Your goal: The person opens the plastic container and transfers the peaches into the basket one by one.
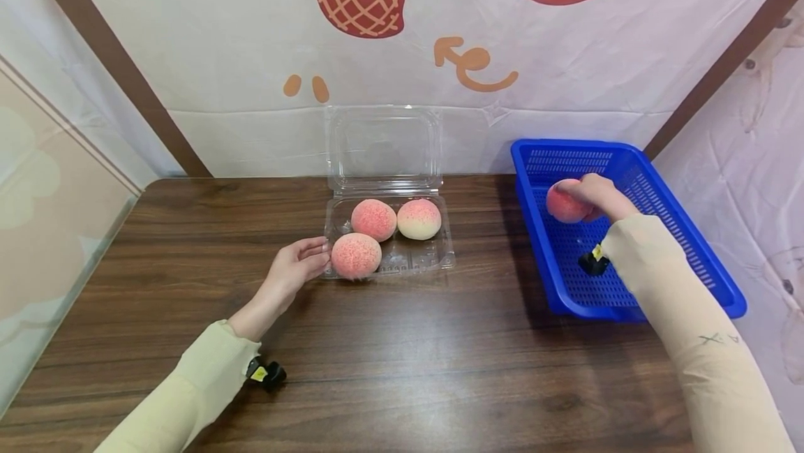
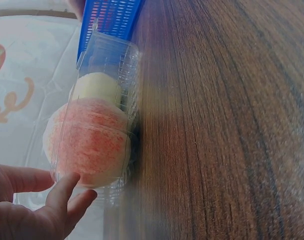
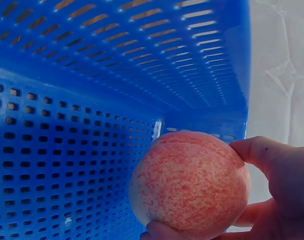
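Note:
My right hand [image 1: 597, 196] holds a pink peach [image 1: 567, 202] inside the blue basket [image 1: 534, 250], above its slotted floor. In the right wrist view, thumb and fingers wrap the sides of that peach [image 3: 191, 185]. Across the table, my left hand [image 1: 296, 266] has its fingers loosely extended at the left edge of a clear plastic clamshell box [image 1: 408, 257]. The left wrist view shows its fingertips [image 2: 70, 181] against the box wall beside the nearest peach [image 2: 94, 140]. Three peaches lie in the box: front left [image 1: 356, 256], middle [image 1: 373, 220] and a paler one [image 1: 419, 220] at right.
The box's lid [image 1: 385, 149] stands raised at the back, near a printed cloth [image 1: 251, 132] behind the wooden table [image 1: 402, 362]. The basket sits at the table's right side, its high rim between box and right hand.

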`<state>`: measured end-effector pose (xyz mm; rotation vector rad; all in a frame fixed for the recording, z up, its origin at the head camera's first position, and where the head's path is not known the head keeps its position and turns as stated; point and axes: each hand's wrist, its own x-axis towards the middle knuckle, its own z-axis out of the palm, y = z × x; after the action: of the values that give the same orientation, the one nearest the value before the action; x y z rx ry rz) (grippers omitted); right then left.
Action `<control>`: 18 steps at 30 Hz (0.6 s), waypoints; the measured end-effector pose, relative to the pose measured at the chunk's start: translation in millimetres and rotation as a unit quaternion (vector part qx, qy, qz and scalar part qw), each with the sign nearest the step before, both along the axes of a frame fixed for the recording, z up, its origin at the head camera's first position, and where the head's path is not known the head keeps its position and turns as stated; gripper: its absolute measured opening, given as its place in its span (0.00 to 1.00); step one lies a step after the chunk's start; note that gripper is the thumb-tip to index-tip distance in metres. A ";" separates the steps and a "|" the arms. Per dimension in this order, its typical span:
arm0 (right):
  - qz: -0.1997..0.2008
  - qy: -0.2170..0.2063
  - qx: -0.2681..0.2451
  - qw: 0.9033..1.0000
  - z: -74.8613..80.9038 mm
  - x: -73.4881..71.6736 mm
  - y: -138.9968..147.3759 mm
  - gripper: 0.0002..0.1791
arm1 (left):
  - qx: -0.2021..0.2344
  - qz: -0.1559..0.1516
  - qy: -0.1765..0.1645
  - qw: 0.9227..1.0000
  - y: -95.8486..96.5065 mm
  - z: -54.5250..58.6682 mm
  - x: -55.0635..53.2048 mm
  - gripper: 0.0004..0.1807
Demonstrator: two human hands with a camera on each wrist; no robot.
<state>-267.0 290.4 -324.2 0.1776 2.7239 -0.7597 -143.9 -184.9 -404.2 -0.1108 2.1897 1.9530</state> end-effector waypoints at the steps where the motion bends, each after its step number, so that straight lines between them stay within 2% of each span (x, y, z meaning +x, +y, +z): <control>1: -0.001 -0.004 -0.004 1.000 -0.9 -0.2 -0.6 0.34 | -0.001 0.001 -0.001 1.000 -0.1 -0.2 0.2 0.24; 5: -0.002 -0.023 -0.018 1.000 -3.3 -1.6 -1.1 0.34 | -0.002 0.001 -0.002 1.000 0.1 -1.1 0.3 0.24; 12: 0.042 -0.059 -0.020 0.997 -4.4 -3.1 -0.4 0.33 | 0.002 0.002 0.002 1.000 1.2 0.5 0.5 0.24; 18: 0.057 -0.088 -0.017 0.994 -6.9 -4.2 -1.5 0.33 | -0.001 0.002 0.001 1.000 0.8 0.1 0.6 0.24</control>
<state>-271.2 288.9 -331.1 0.0751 2.5303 -0.7205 -143.3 -184.0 -404.0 -0.1147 2.1944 1.9532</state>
